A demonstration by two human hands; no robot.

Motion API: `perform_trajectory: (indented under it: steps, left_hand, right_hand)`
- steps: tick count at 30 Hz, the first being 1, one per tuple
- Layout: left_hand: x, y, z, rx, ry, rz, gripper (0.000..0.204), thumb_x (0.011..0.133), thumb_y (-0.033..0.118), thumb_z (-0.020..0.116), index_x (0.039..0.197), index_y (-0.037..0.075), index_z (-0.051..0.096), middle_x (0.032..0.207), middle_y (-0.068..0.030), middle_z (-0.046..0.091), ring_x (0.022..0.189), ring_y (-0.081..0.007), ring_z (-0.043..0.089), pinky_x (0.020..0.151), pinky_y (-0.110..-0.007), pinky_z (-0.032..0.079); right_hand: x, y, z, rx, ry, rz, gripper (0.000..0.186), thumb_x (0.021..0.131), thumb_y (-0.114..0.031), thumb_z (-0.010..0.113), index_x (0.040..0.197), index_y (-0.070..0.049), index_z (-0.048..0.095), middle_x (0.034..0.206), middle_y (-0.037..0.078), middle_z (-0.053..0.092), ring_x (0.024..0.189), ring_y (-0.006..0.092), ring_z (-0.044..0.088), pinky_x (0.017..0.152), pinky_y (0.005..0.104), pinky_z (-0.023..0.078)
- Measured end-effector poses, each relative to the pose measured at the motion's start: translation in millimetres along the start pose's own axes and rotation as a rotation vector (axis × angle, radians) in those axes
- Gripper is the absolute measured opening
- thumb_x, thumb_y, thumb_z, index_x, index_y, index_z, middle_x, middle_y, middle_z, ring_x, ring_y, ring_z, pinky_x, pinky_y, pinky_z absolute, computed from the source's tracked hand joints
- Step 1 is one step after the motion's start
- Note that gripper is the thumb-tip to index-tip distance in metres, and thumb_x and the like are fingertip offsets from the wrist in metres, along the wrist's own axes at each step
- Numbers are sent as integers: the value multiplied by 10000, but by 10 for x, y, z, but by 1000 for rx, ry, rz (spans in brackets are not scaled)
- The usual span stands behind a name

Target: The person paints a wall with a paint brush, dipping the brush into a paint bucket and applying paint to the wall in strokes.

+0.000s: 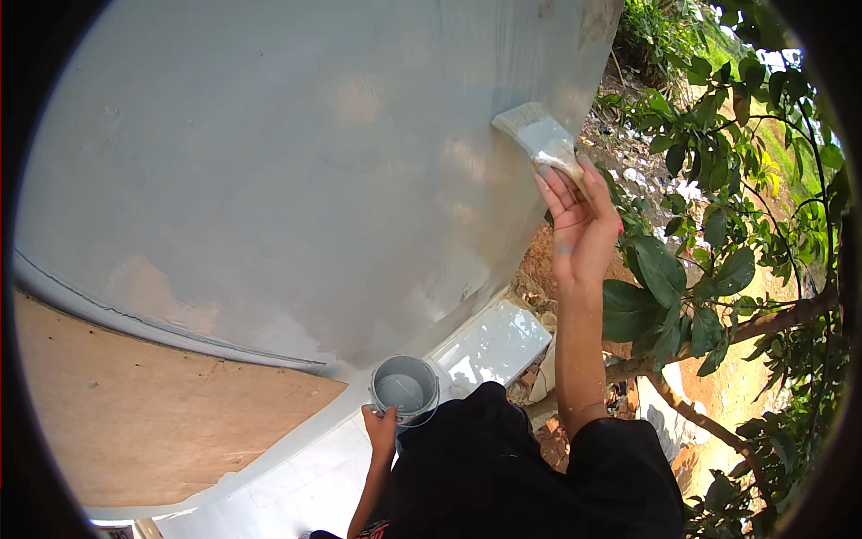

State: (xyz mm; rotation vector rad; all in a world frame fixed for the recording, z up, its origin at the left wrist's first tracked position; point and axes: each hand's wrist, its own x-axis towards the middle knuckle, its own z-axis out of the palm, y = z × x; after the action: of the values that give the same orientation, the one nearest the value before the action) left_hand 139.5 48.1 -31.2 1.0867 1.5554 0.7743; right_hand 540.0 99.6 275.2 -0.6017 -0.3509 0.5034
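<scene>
A wide paintbrush [537,135] with pale paint on it rests against a grey painted wall [269,162], near its right edge. My right hand [575,211], arm raised, grips the brush by its lower part, palm showing and fingers curled round it. Low in the middle, my left hand [380,427] holds a small grey bucket [399,381] by its rim. The bucket has a wire handle and grey paint inside. Some uneven, lighter patches show on the wall.
A tan board [153,404] lies below a curved ledge at lower left. White tiling [278,485] and a white slab [494,346] lie beneath. A leafy branch [754,328] crowds my right side, above reddish soil [539,265] and scattered debris.
</scene>
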Motion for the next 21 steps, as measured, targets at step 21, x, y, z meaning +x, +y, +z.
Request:
perform_trajectory:
  steps: [21]
  left_hand:
    - [92, -139, -53, 20, -4, 54, 348, 759, 76, 682, 956, 30, 399, 748, -21, 428, 649, -105, 445, 537, -278, 391]
  right_hand:
    - [-666, 1873, -2650, -354, 403, 437, 323, 905, -132, 488, 1180, 36, 505, 1045, 194, 606, 916, 304, 648, 821, 428, 571]
